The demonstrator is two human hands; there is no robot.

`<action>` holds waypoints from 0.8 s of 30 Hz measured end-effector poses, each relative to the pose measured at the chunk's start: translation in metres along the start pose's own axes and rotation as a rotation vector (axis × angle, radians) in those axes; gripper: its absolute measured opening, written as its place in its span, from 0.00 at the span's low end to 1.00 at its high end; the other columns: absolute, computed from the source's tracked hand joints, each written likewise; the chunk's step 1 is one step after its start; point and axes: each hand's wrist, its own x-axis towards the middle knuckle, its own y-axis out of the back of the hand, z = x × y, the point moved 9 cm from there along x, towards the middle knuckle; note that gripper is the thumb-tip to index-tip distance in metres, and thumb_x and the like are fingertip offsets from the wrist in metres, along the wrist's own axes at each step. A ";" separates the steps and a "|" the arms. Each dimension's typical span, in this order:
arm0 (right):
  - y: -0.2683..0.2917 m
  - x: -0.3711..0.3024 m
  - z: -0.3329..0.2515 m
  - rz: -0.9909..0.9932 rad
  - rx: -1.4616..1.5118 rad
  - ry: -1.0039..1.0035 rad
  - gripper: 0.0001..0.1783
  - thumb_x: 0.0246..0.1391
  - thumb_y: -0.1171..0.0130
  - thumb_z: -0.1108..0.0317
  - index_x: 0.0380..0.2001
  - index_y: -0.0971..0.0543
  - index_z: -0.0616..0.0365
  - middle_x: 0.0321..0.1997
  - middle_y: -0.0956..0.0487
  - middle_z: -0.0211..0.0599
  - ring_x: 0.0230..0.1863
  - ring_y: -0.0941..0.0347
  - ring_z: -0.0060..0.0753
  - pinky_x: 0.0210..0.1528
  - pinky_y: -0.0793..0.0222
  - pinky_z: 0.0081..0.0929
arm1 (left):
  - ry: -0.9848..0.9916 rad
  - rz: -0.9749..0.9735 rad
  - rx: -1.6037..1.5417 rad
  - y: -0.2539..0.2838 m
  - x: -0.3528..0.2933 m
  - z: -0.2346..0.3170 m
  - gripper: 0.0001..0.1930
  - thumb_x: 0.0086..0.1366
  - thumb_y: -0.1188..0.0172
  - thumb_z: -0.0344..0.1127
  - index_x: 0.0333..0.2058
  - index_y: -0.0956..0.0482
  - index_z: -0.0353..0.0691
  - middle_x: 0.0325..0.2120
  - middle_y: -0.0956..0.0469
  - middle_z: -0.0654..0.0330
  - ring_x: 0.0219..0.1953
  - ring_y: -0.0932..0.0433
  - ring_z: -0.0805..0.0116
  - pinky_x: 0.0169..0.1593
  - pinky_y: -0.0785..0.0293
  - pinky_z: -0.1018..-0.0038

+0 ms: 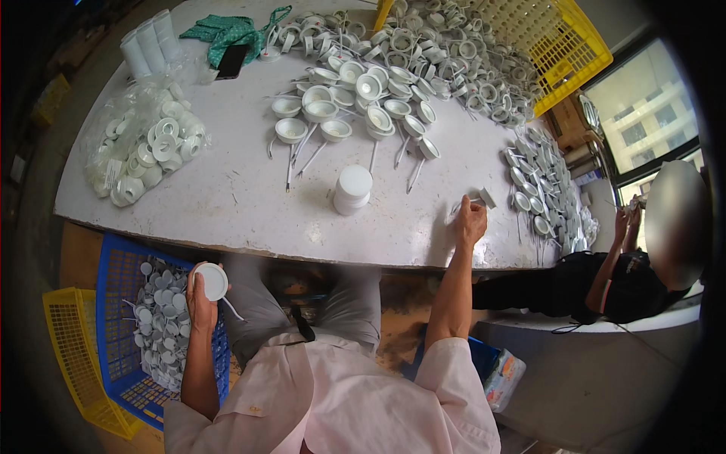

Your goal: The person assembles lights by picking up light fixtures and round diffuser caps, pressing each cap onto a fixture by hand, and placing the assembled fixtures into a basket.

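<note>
My left hand (201,301) grips a round white plastic lamp housing (212,281) with a trailing wire above the blue plastic crate (121,276) of finished ones, while my right hand (470,221) pinches a small white clip (486,198) on the white tabletop (227,197), beside the stack of white discs (352,189).

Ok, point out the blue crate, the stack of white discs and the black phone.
blue crate (113,261): head view, bare upper rim.
stack of white discs (353,189): head view, top disc.
black phone (231,60): head view, screen middle.
</note>
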 end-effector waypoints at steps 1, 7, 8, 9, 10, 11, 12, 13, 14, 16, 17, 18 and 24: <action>-0.007 0.010 0.002 -0.050 -0.052 0.009 0.27 0.46 0.42 0.43 0.31 0.19 0.59 0.34 0.19 0.46 0.39 0.23 0.48 0.46 0.31 0.42 | 0.005 0.066 0.036 0.026 0.000 -0.003 0.19 0.71 0.57 0.44 0.53 0.36 0.38 0.47 0.27 0.52 0.45 0.24 0.61 0.40 0.19 0.65; -0.035 0.025 0.012 -0.136 -0.114 0.120 0.27 0.48 0.45 0.46 0.28 0.19 0.64 0.30 0.19 0.50 0.35 0.22 0.48 0.42 0.30 0.40 | 0.072 0.361 0.171 0.224 0.001 -0.061 0.21 0.70 0.55 0.44 0.56 0.37 0.39 0.46 0.27 0.54 0.41 0.24 0.58 0.35 0.24 0.66; -0.034 0.024 0.015 -0.123 -0.039 0.166 0.25 0.49 0.45 0.48 0.27 0.19 0.65 0.28 0.19 0.50 0.33 0.22 0.47 0.41 0.29 0.38 | 0.126 0.510 0.205 0.266 -0.003 -0.077 0.22 0.69 0.54 0.44 0.57 0.39 0.39 0.48 0.29 0.54 0.43 0.24 0.59 0.37 0.25 0.65; -0.032 0.019 0.019 -0.123 -0.041 0.165 0.25 0.49 0.45 0.48 0.27 0.19 0.65 0.28 0.19 0.50 0.33 0.22 0.47 0.41 0.29 0.38 | 0.182 0.662 0.240 0.304 -0.014 -0.086 0.24 0.68 0.52 0.43 0.59 0.41 0.39 0.49 0.30 0.54 0.44 0.25 0.59 0.39 0.26 0.65; -0.034 0.011 0.026 -0.181 0.089 0.131 0.22 0.50 0.44 0.52 0.26 0.20 0.65 0.25 0.20 0.46 0.29 0.23 0.40 0.37 0.30 0.34 | 0.185 0.660 0.238 0.323 -0.020 -0.089 0.24 0.68 0.52 0.43 0.59 0.41 0.39 0.49 0.30 0.54 0.44 0.25 0.59 0.39 0.26 0.65; -0.035 0.000 0.030 -0.238 0.220 0.098 0.20 0.52 0.44 0.56 0.24 0.22 0.65 0.22 0.22 0.42 0.26 0.25 0.34 0.33 0.30 0.31 | 0.229 0.682 0.288 0.341 -0.029 -0.092 0.27 0.67 0.50 0.42 0.61 0.44 0.39 0.53 0.32 0.52 0.48 0.27 0.56 0.44 0.28 0.64; -0.032 -0.013 0.029 -0.243 0.219 0.099 0.20 0.52 0.44 0.56 0.24 0.22 0.65 0.22 0.22 0.42 0.26 0.25 0.34 0.33 0.30 0.31 | 0.271 0.712 0.340 0.364 -0.042 -0.092 0.30 0.66 0.48 0.42 0.62 0.46 0.38 0.56 0.35 0.51 0.52 0.29 0.53 0.48 0.30 0.63; -0.033 -0.037 0.016 -0.337 0.290 0.062 0.17 0.53 0.44 0.59 0.23 0.23 0.65 0.20 0.24 0.38 0.24 0.28 0.28 0.30 0.32 0.27 | 0.268 0.735 0.346 0.402 -0.058 -0.092 0.30 0.66 0.48 0.42 0.62 0.46 0.38 0.56 0.35 0.51 0.52 0.29 0.53 0.48 0.30 0.63; -0.029 -0.058 0.010 -0.419 0.360 0.014 0.15 0.54 0.43 0.62 0.22 0.25 0.64 0.18 0.26 0.35 0.21 0.31 0.22 0.27 0.34 0.24 | 0.251 0.852 0.484 0.444 -0.071 -0.089 0.32 0.65 0.46 0.40 0.63 0.48 0.37 0.57 0.36 0.49 0.55 0.32 0.52 0.52 0.32 0.62; -0.013 -0.089 0.007 -0.437 0.376 0.031 0.15 0.55 0.44 0.62 0.23 0.25 0.64 0.17 0.27 0.32 0.21 0.32 0.20 0.25 0.35 0.23 | 0.243 0.951 0.615 0.460 -0.072 -0.087 0.34 0.63 0.45 0.38 0.64 0.50 0.37 0.58 0.37 0.47 0.57 0.35 0.50 0.55 0.34 0.61; -0.009 -0.105 0.002 -0.465 0.398 0.058 0.14 0.55 0.44 0.63 0.23 0.26 0.64 0.17 0.28 0.30 0.20 0.34 0.18 0.23 0.37 0.22 | 0.335 0.972 0.834 0.454 -0.070 -0.080 0.34 0.62 0.44 0.37 0.63 0.48 0.35 0.59 0.38 0.45 0.59 0.37 0.49 0.56 0.36 0.60; -0.006 -0.119 0.001 -0.474 0.398 0.062 0.14 0.55 0.44 0.63 0.23 0.26 0.64 0.17 0.28 0.30 0.20 0.34 0.18 0.23 0.37 0.22 | 0.427 0.989 1.057 0.453 -0.075 -0.070 0.34 0.61 0.43 0.35 0.63 0.47 0.33 0.59 0.39 0.44 0.60 0.39 0.48 0.58 0.38 0.59; 0.013 -0.206 -0.033 -0.509 0.394 0.336 0.12 0.57 0.46 0.64 0.27 0.26 0.63 0.19 0.24 0.35 0.20 0.29 0.23 0.26 0.33 0.22 | 0.228 0.090 0.344 0.115 -0.019 -0.067 0.15 0.65 0.44 0.38 0.44 0.27 0.31 0.38 0.21 0.51 0.37 0.20 0.65 0.38 0.24 0.76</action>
